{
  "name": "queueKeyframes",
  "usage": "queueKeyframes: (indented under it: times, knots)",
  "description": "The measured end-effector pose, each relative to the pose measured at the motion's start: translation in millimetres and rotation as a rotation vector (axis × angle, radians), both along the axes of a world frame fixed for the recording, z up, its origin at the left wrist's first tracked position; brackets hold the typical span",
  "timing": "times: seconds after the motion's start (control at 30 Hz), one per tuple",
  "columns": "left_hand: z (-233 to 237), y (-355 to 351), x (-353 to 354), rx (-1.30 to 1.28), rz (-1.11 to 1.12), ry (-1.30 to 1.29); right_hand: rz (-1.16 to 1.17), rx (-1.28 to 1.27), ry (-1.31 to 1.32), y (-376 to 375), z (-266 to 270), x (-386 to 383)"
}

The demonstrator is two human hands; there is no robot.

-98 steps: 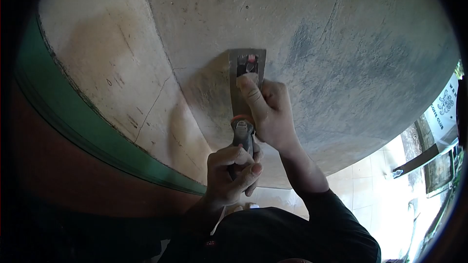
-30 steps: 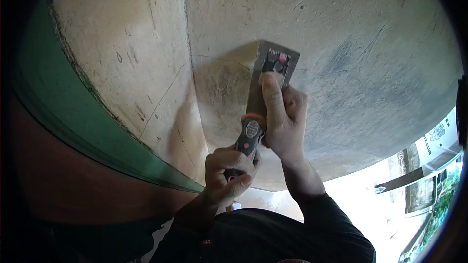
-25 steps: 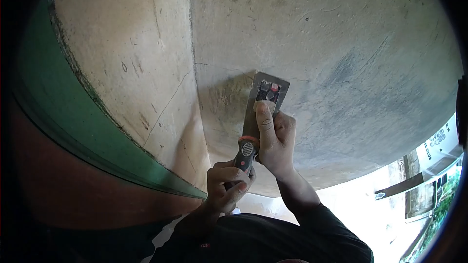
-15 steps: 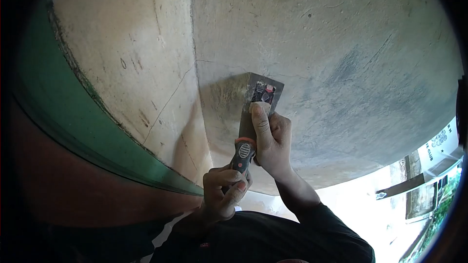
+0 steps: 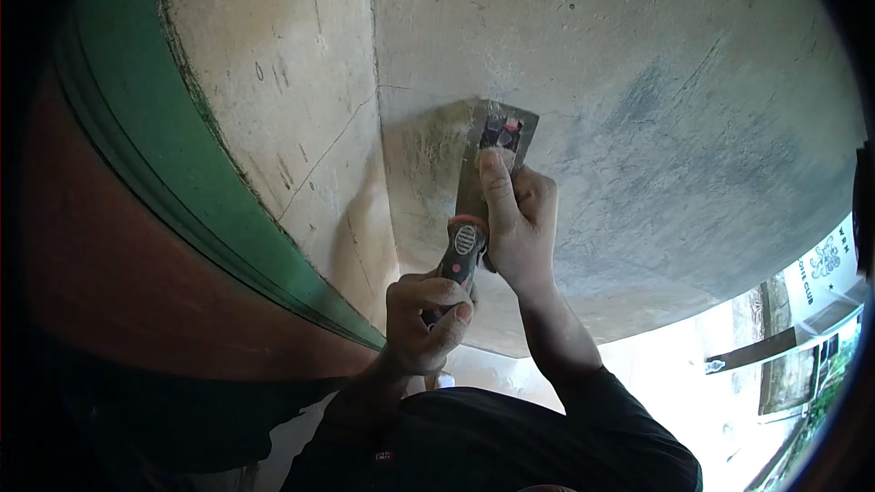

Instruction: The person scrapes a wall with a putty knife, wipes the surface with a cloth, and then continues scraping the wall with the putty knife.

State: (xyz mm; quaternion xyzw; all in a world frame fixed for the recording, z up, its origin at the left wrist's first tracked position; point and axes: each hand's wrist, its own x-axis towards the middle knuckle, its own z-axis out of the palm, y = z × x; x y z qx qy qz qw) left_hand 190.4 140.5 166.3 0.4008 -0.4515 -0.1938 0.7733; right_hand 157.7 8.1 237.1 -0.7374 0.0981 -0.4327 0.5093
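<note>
The left hand point(image 5: 427, 323) is closed round the handle of the scraper point(image 5: 463, 246); the right hand point(image 5: 524, 223) pinches its blade, thumb on top. The blade is over the wall point(image 5: 638, 173), right of the corner seam; contact is unclear. The blade's red-and-black label and the handle's oval badge are unreadable. A banner point(image 5: 825, 264) at far right shows “CLUB”.
</note>
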Motion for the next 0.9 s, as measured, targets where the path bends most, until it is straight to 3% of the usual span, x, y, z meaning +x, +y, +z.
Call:
queueKeyframes:
  times: [0.4, 0.53, 0.73, 0.9]
  knots:
    - [35, 3, -8, 0.030, 0.036, 0.058, 0.034, 0.038, -0.034, -5, 14, 3]
    - [15, 1, -6, 0.055, 0.101, -0.023, 0.045, 0.041, -0.068, -4, 3, 5]
    - [33, 1, -3, -0.013, 0.046, 0.026, 0.055, 0.014, -0.039, -3, 17, 4]
    - [10, -4, 0, -0.011, 0.109, -0.023, 0.063, 0.079, -0.089, 2, 4, 8]
